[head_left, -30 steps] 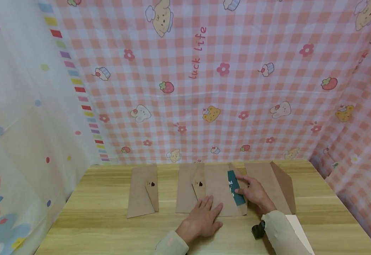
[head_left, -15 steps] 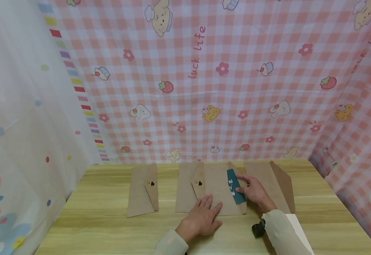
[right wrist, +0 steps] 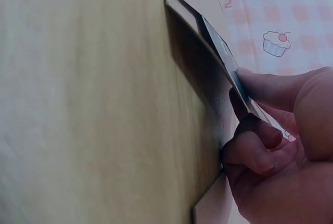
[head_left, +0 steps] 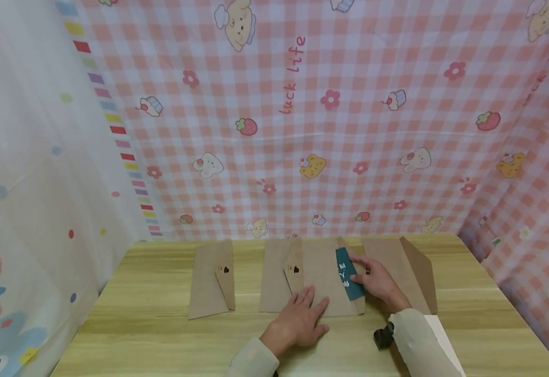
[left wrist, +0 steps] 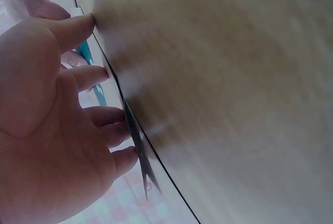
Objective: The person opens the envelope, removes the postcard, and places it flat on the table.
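A teal card [head_left: 349, 275] with white lettering lies by the raised flap of a kraft paper envelope [head_left: 321, 277] in the head view. My right hand [head_left: 382, 283] pinches the card together with the envelope's flap side. In the right wrist view its thumb [right wrist: 270, 86] presses from above, with fingers bent beneath the lifted edge. My left hand [head_left: 298, 320] rests with fingers spread, fingertips on the near edges of this envelope and its left neighbour, a folded envelope [head_left: 274, 277]. The left wrist view shows the left palm [left wrist: 62, 109] and straight fingers touching the paper.
A closed envelope [head_left: 208, 283] lies farther left on the wooden table [head_left: 152, 335]. At the right is an envelope with its flap open [head_left: 392, 267]. White paper [head_left: 444, 340] is partly under the right sleeve. A black wrist camera [head_left: 384, 336] hangs from that sleeve. A checked curtain [head_left: 265, 152] stands behind.
The right thumb has shifted slightly right on the teal card, and more of its white lettering shows. The left hand has stayed in place.
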A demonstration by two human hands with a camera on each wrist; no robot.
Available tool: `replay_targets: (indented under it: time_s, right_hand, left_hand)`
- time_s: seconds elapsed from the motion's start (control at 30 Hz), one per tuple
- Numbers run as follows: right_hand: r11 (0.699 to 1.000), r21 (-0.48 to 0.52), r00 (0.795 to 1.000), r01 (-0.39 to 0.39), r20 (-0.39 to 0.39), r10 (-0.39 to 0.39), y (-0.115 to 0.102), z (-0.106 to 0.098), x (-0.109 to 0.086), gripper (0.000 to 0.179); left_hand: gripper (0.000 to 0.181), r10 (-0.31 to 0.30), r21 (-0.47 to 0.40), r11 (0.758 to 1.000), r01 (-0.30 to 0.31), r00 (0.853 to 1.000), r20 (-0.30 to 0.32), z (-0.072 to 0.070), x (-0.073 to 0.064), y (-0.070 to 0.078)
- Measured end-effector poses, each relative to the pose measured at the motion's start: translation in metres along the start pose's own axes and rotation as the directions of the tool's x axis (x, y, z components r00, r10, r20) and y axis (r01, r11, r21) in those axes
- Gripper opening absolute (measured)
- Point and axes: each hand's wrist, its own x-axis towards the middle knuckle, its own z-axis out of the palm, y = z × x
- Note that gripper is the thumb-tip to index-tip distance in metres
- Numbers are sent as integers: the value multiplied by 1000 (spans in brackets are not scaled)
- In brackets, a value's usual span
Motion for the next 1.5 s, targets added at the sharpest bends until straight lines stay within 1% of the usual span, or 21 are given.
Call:
replay_targets:
  time_s: [0.23, 0.33, 0.5, 0.57, 0.67, 0.8, 0.87, 0.97, 1.2, 1.33, 1.5]
  right_hand:
    - [1000, 29, 999, 5, 31, -6, 0, -3, -1, 50]
    - [999, 30, 999, 38, 36, -39, 2, -5, -1, 50]
    - [996, 17, 995, 84, 47, -84, 3, -9, 0, 49]
    - [996, -2, 995, 84, 50, -84, 3, -9, 0, 48]
    - [996, -1, 994, 87, 60, -87, 1, -11, -1, 48]
    - [994, -8, 992, 106, 69, -105, 2, -13, -2, 47]
    - [992, -34, 990, 125, 66, -123, 3, -14, -2, 46]
    - [990, -43, 989, 132, 66, -129, 3, -16, -2, 46]
    - [993, -24, 992, 115, 64, -113, 4, -21, -2, 48]
    - [992, -34, 991, 123, 55, -121, 3, -24, -3, 48]
    - [995, -28, 994, 101, 52, -99, 2, -26, -4, 47]
  left_hand:
    - [63, 3, 2, 1000, -3, 1000, -4, 0, 0, -1]
    - [63, 1, 10, 1000, -1, 1000, -5, -1, 0, -1]
    - [63, -9, 23, 1000, 9, 1000, -10, 0, 0, -1]
    - [63, -12, 24, 1000, 13, 1000, -12, 0, 0, -1]
    - [63, -16, 24, 1000, 16, 1000, -11, 0, 0, 0]
    - [62, -18, 22, 1000, 19, 1000, -11, -2, -1, 1]
    - [62, -20, 24, 1000, 20, 1000, -12, -2, -1, 1]
    - [62, -19, 26, 999, 20, 1000, -15, -2, 0, 1]
    - [63, -29, 20, 999, 29, 1000, -12, -1, 0, 1]
    - [63, -33, 13, 999, 33, 999, -7, -1, 1, 1]
    - [62, -33, 21, 999, 33, 999, -3, 1, 3, 1]
